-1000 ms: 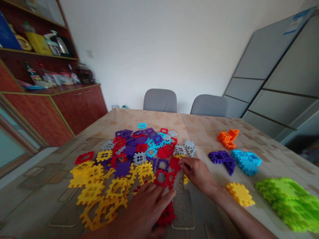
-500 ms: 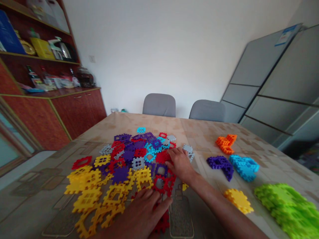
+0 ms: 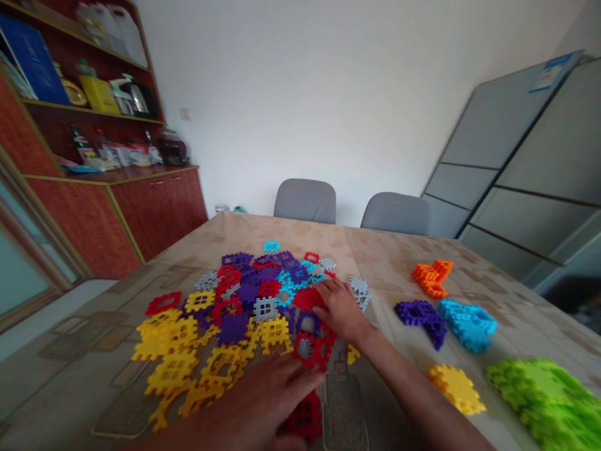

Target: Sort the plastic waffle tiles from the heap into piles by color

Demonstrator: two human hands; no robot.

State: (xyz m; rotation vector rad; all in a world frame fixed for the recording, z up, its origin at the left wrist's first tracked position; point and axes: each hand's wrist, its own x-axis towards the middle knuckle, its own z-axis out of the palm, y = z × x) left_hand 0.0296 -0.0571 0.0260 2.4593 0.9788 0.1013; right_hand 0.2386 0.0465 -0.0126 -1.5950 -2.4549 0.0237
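Note:
A heap of flat interlocking plastic tiles (image 3: 244, 307) in yellow, red, purple, cyan and grey covers the middle of the table. My right hand (image 3: 342, 308) reaches into the heap's right side, its fingers curled down on a red tile (image 3: 308, 299). My left hand (image 3: 265, 391) lies flat with fingers stretched out over a red tile (image 3: 304, 418) at the heap's near edge, beside the yellow tiles (image 3: 178, 363).
To the right lie sorted stacks: orange (image 3: 432, 277), purple (image 3: 420, 314), cyan (image 3: 469, 322), yellow (image 3: 456, 388) and a large green pile (image 3: 544, 394). Two grey chairs (image 3: 305, 200) stand at the far table edge. A wooden cabinet (image 3: 117, 207) is at left, grey lockers at right.
My right hand moved forward and left from the heap's near right edge onto the red tile deeper in the heap. My left hand stayed pressed on the near red tile.

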